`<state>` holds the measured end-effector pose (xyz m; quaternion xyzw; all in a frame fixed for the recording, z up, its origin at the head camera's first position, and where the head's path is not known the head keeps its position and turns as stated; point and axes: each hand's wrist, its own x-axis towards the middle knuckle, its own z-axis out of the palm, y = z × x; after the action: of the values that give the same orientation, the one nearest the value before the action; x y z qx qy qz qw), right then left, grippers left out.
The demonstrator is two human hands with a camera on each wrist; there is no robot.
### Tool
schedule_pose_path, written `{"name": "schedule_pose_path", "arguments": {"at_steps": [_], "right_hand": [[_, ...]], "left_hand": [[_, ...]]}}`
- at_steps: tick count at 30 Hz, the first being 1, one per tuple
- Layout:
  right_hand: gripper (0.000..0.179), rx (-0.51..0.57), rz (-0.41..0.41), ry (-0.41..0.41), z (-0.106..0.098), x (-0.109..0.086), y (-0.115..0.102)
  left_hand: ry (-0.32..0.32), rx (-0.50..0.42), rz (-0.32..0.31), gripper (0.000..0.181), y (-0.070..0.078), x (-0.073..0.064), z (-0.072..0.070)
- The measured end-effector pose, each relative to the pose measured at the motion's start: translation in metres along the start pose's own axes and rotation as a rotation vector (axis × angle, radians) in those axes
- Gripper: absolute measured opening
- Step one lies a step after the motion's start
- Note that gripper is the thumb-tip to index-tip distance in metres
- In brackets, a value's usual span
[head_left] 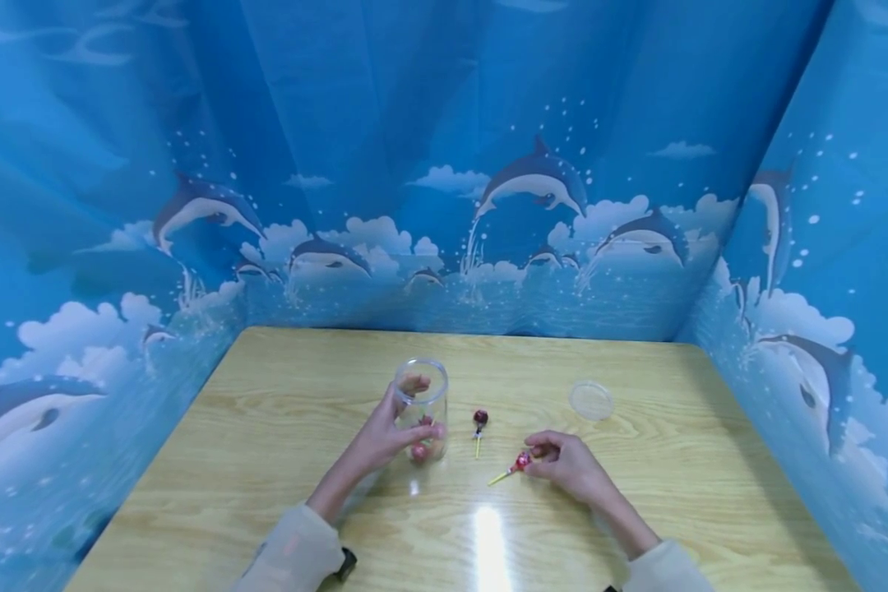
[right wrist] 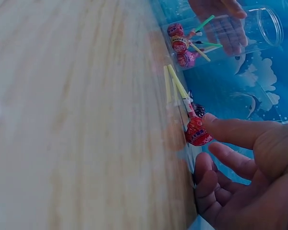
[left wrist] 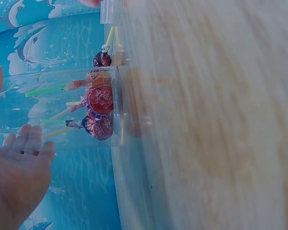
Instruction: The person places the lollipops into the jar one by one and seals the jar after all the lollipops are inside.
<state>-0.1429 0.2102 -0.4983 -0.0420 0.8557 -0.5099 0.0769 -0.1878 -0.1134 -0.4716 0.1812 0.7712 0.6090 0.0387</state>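
Altogether, hands: two, both bare, reaching in from the near side.
Left hand point(head_left: 385, 432): curled round the jar, thumb on the near side, fingers seen through the clear wall behind it.
Right hand point(head_left: 566, 469): bent, with thumb and forefinger at the head of the red lollipop; whether they grip it or only touch it, I cannot tell.
Jar point(head_left: 437, 405): one, clear, standing upright on the desk, its mouth uncovered.
Lollipops in the jar point(right wrist: 180, 44): at least three wrapped heads lying at the bottom, sticks pointing up; two green sticks show, and at least one yellow; overlap hides the full count.
Loose lollipops: two, both outside the jar and to its right, each with a yellow stick.
Dark lollipop point(head_left: 481, 418): one, flat on the desk between the jar and the right hand, head to the far side, stick to the near side, touched by neither hand.
Red lollipop point(head_left: 522, 461): one, at the right fingertips, nearer than the dark one, stick pointing near and left.
Lid point(head_left: 590, 400): one, clear and round, on the desk, far of the right hand.
Desk point(head_left: 303, 386): one, wood-grained, with a bright glare on its near part.
Sleeves point(head_left: 296, 547): two, pale.
Backdrop point(head_left: 414, 107): blue, dolphin-printed, to the left, far and right.
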Motion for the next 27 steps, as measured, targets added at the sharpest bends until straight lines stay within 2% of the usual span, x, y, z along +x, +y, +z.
{"name": "schedule_pose_path", "arguments": {"at_steps": [13,18,23,27], "right_hand": [[0.025,-0.136,-0.022,0.167,0.002,0.007,0.000],[0.020,-0.188,-0.032,0.172,0.002,0.007,0.000],[0.015,-0.211,-0.035,0.145,0.001,-0.001,-0.001],[0.021,-0.218,-0.013,0.115,0.001,-0.009,-0.002]], "left_hand": [[0.006,-0.010,-0.016,0.080,-0.002,0.000,-0.001],[-0.006,-0.020,-0.019,0.081,-0.003,0.002,-0.001],[-0.006,-0.017,-0.019,0.080,-0.003,0.001,-0.001],[0.000,-0.016,-0.015,0.079,-0.003,0.001,0.000]]}}
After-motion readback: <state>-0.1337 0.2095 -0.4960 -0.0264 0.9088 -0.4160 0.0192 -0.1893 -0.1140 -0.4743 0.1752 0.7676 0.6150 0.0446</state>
